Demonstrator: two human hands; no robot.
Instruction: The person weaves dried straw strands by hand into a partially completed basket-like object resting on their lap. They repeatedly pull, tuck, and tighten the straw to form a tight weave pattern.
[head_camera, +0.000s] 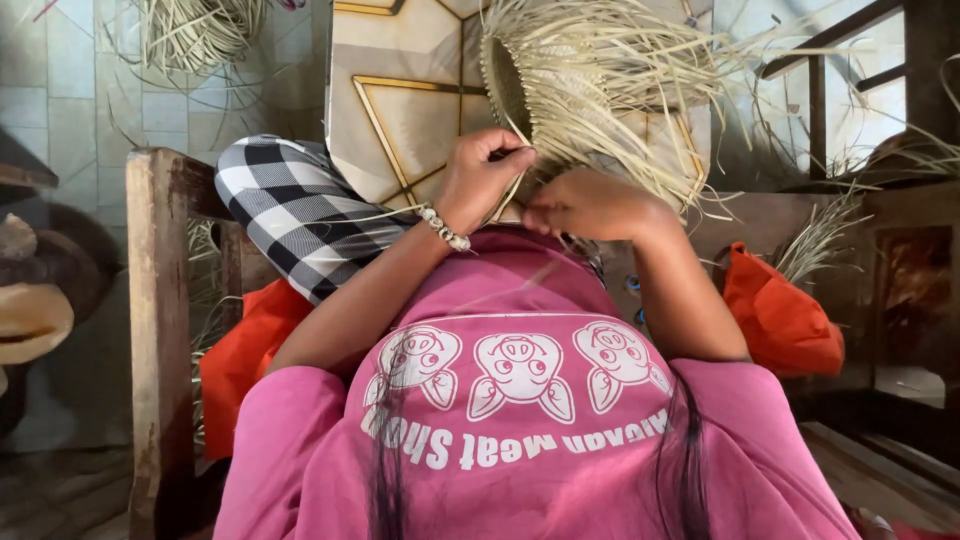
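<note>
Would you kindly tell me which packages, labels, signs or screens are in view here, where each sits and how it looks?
Shirt print: on the pink shirt's front, three white cartoon pig heads above an arc of white lettering.
Orange bags: soft, crumpled, one at each side of the person, no label visible.
No signs or screens are in view.

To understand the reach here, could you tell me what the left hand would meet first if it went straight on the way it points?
The left hand already pinches loose strips at the half-woven straw basket; going on, it would likely meet the basket's woven rim first, though depth is hard to judge.
</note>
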